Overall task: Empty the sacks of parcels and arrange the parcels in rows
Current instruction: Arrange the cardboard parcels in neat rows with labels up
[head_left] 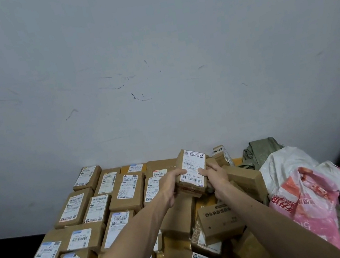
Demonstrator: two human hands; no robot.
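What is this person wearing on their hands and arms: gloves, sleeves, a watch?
Nothing that shows. The left hand and right hand are bare, with no gloves. The left forearm and right forearm are uncovered down to the picture's bottom edge, with no sleeve in sight. No watch or bracelet shows at either wrist. The fingers are too small to check for rings.

A pale grey wall [152, 53], scuffed with dark marks, rises behind the yellow desk [238, 160]; dark floor [17, 253] lies left.
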